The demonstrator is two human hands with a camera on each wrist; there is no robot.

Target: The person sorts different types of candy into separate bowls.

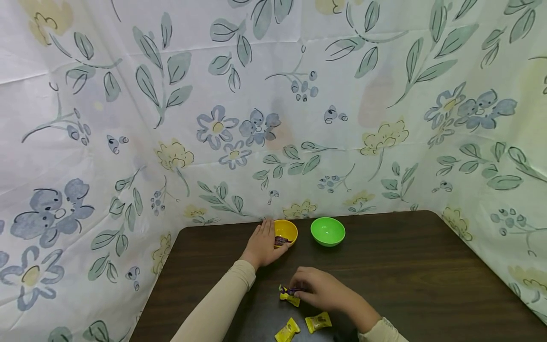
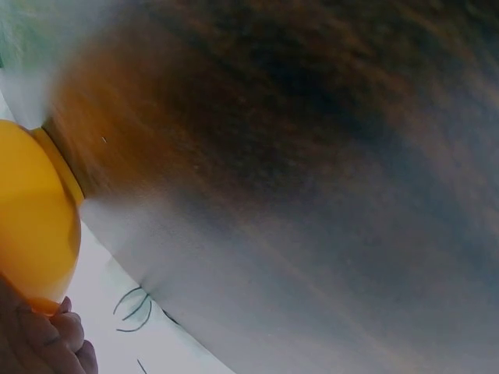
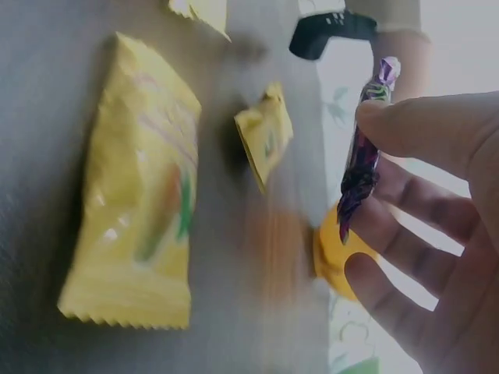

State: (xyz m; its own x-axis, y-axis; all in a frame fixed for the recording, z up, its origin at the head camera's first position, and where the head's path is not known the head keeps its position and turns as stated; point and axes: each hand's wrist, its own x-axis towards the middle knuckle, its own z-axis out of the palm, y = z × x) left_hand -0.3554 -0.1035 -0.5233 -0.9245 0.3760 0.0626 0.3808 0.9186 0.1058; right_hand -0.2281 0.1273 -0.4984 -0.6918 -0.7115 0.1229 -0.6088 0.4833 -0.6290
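Note:
My left hand [image 1: 262, 245] lies against the near left side of the yellow bowl [image 1: 290, 228], its fingers straight along the rim and the thumb across the front. Inside that bowl is a purple-wrapped candy [image 1: 280, 241]. Nearer to me, my right hand [image 1: 318, 287] pinches another purple-wrapped candy [image 3: 362, 160] between thumb and fingers, just above the table. Directly below it lies a yellow-wrapped candy [image 1: 291, 299]. Two more yellow candies, one on the right [image 1: 318, 322] and one on the left [image 1: 287, 331], lie closer to the table's front.
A green bowl [image 1: 327, 232] stands right of the yellow one, near the back edge of the dark wooden table [image 1: 406, 266]. Floral cloth [image 1: 256, 190] hangs behind the table and along its sides. A black strap [image 3: 331, 31] shows on the left wrist.

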